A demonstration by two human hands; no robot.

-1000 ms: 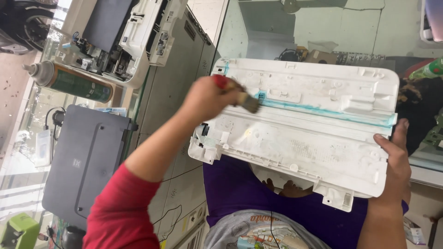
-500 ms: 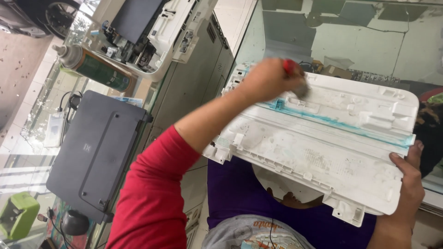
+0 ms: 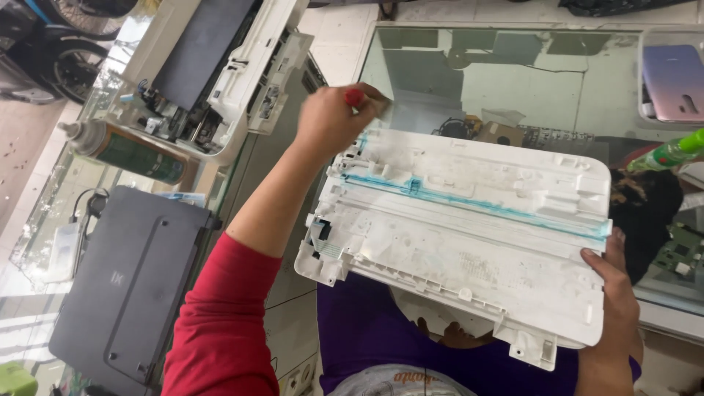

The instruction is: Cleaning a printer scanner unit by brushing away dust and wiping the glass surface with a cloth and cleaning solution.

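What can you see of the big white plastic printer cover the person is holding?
The white plastic printer cover is a wide, flat, rectangular moulded panel, held inner side up and tilted over the person's lap. Ribs, clips and corner tabs show on it, and a thin blue strip runs along its length. Grey dust speckles the surface. The right hand grips its right edge; the left hand, holding a red-handled brush, is at its upper left corner. It lies next to a glass counter.
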